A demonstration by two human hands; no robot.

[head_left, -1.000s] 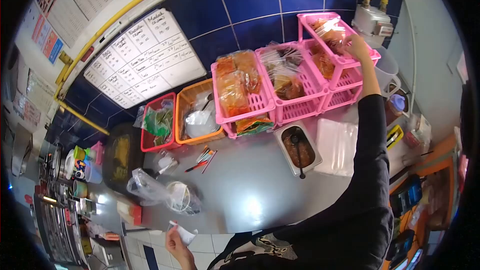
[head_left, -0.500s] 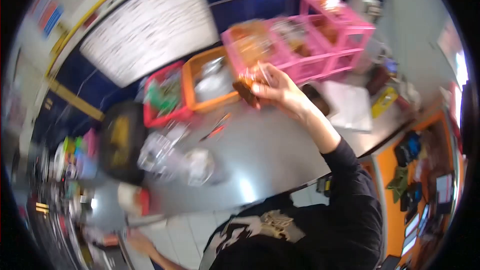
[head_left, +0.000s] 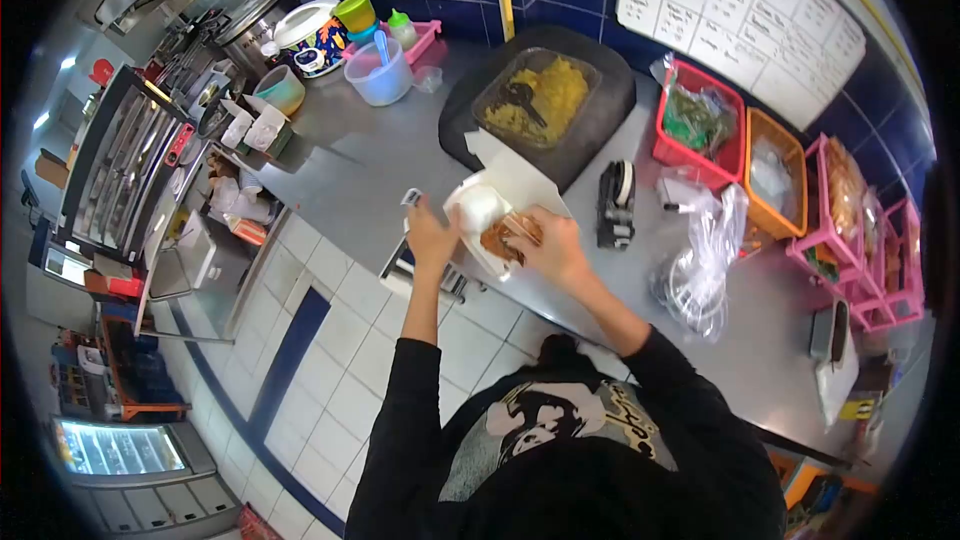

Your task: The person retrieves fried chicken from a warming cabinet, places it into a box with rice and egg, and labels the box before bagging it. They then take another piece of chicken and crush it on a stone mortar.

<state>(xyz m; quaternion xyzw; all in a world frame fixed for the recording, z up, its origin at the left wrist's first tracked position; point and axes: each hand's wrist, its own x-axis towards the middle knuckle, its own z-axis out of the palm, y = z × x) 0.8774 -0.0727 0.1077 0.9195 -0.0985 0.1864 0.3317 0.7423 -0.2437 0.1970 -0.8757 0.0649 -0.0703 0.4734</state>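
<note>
A white paper food box (head_left: 540,190) with its lid raised sits at the counter's front edge. Inside it lies a rounded mound of white rice (head_left: 482,208). My right hand (head_left: 556,248) has its fingers closed on a small clear plastic packet of brown food (head_left: 510,237), low in the box beside the rice. At the box's left side is my left hand (head_left: 432,238), thumb by the rim and fingers spread upward. Behind the box, a clear tub of yellow food (head_left: 560,90) with a black scoop (head_left: 525,102) rests on a dark padded container (head_left: 460,125).
Right of the box are a black tape dispenser (head_left: 616,202) and clear plastic bags (head_left: 700,270). Red (head_left: 742,145), orange (head_left: 795,225) and pink baskets (head_left: 850,270) line the wall. A clear bucket (head_left: 378,80) and a patterned pot (head_left: 312,40) stand back left.
My view has swung left. My right hand has carried the brown food packet from near the baskets down to the box, and my left hand has come up beside the box.
</note>
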